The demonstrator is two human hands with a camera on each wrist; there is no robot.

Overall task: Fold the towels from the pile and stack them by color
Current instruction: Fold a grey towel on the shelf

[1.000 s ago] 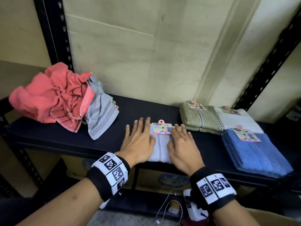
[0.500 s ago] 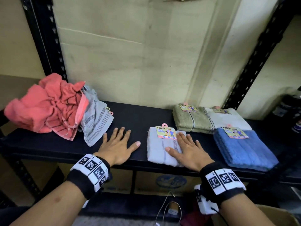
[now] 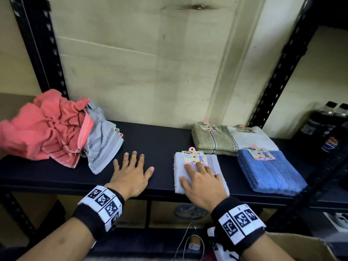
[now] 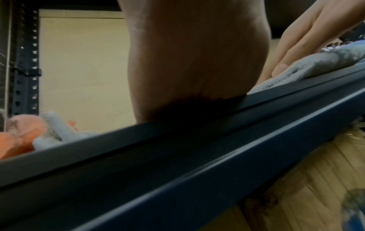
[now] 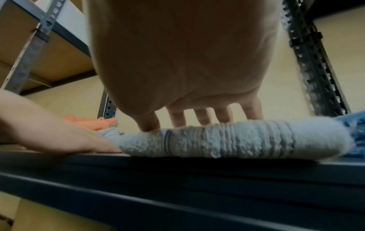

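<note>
Towels still unfolded form the pile point(image 3: 56, 129) at the shelf's point(image 3: 160, 140) left end: crumpled pink over a striped grey one point(image 3: 101, 144). Just right of it, the left hand point(image 3: 131, 174) lies flat on bare shelf, fingers spread, holding nothing. It is the nearer hand to the pile, so the next reach is likely leftward. Further right, the right hand point(image 3: 203, 179) presses flat on the folded grey towel point(image 3: 212, 162), whose long axis runs front to back. Olive point(image 3: 209, 140), white point(image 3: 259, 140) and blue point(image 3: 271, 172) folded towels lie beyond.
</note>
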